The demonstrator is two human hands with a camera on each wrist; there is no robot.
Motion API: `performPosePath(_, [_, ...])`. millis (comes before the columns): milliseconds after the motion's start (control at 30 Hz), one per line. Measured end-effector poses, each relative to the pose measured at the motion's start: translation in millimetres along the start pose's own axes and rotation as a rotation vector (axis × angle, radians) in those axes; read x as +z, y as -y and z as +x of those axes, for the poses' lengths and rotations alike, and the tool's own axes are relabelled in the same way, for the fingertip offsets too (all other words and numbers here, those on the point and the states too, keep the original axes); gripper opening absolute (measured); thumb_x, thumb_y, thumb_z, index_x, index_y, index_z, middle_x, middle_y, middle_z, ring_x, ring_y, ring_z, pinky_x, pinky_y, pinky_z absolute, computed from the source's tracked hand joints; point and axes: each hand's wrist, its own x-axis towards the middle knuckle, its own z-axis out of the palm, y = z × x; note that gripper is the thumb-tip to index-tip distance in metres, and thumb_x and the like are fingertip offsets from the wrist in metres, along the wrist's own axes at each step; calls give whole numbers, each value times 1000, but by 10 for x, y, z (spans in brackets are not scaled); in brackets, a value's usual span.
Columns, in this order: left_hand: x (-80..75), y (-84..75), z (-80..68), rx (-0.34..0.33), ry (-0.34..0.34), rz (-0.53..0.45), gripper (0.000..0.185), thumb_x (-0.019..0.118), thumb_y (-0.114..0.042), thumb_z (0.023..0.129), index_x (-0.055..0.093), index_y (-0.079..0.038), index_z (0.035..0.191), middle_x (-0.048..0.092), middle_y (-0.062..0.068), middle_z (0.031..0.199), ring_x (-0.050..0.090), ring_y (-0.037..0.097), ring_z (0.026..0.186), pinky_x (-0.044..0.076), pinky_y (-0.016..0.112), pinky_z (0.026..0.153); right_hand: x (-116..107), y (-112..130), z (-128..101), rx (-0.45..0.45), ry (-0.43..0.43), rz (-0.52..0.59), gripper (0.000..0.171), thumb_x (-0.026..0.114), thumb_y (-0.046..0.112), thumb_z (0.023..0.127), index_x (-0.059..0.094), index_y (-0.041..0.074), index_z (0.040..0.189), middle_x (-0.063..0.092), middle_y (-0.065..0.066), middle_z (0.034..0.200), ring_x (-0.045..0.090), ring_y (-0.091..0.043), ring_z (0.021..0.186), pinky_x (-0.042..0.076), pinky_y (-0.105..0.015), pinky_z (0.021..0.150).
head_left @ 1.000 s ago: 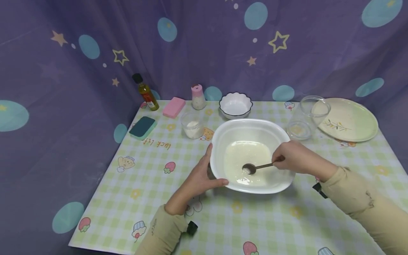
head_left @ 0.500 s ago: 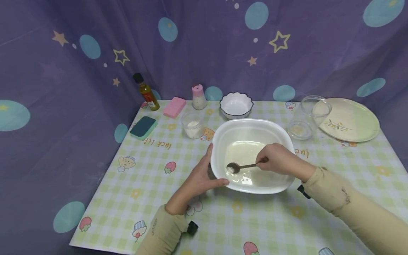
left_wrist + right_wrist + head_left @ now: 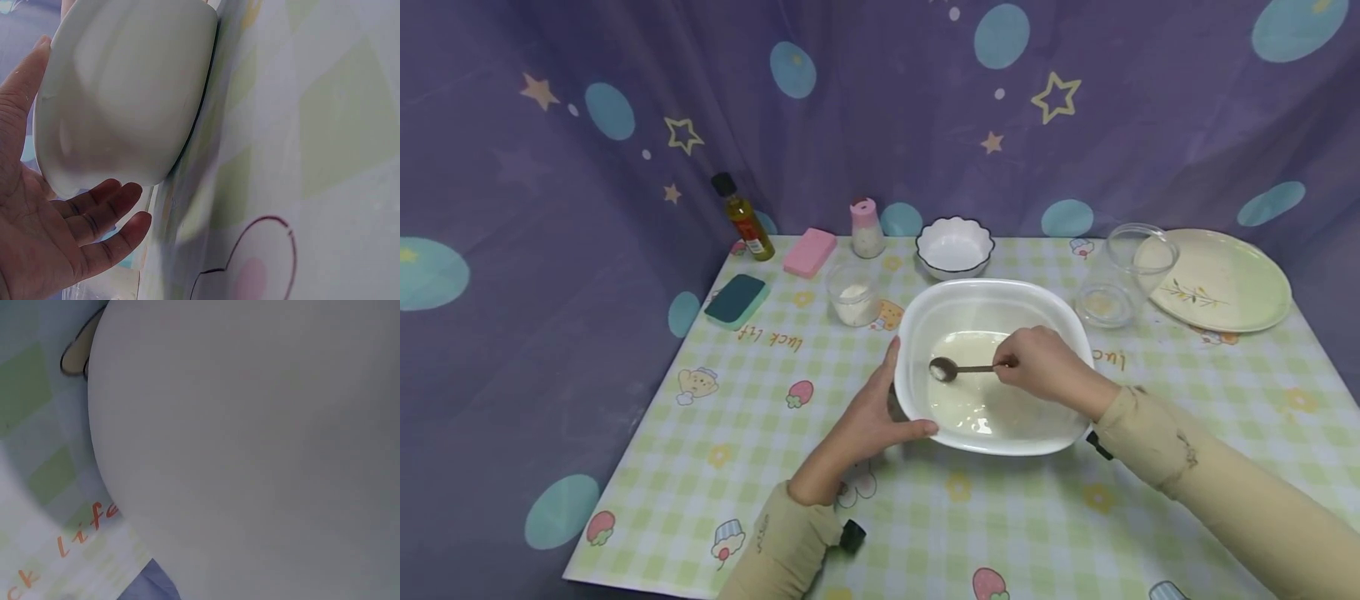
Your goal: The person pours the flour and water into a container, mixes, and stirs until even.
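A white basin (image 3: 985,287) holding a pale, milky liquid (image 3: 955,408) stands mid-table. Over the liquid, my right hand (image 3: 1048,371) pinches the handle of a dark brown spoon (image 3: 944,369). White stuff shows in the spoon's bowl, which points left. My left hand (image 3: 876,417) rests against the basin's left side, its thumb along the near rim. Seen from the left wrist, the hand (image 3: 37,231) has its fingers spread beside the basin's outer wall (image 3: 131,87), some of them off it. The basin wall (image 3: 250,450) fills most of the right wrist view, hiding the right hand.
Behind the basin stand a scalloped white bowl (image 3: 955,248), a pink-topped shaker (image 3: 867,229) and a clear cup with white contents (image 3: 854,304). Sponges (image 3: 737,300) and an oil bottle (image 3: 748,225) are at left. A clear container (image 3: 1105,304) and an oval plate (image 3: 1240,283) lie right.
My right hand has carried the spoon leftward across the basin, then slightly toward the far side. The left hand and the basin have stayed in place.
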Motion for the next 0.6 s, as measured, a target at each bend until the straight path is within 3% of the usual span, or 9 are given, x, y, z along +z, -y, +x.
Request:
performPosePath(167, [1, 3, -5, -5, -1, 4, 124, 85, -44, 73, -7, -33, 155, 7, -9, 162, 12, 9, 146, 18, 44, 116, -21, -50, 54, 27, -56, -52, 11, 68, 4, 81, 76, 9, 76, 67, 6, 68, 50, -10, 58, 43, -32, 62])
performPosePath(600, [-3, -14, -2, 18, 0, -12, 125, 84, -46, 74, -5, -22, 158, 7, -7, 163, 13, 11, 146, 18, 46, 116, -258, -246, -33, 95, -102, -124, 16, 62, 0, 80, 74, 9, 73, 65, 2, 67, 50, -16, 58, 41, -36, 61])
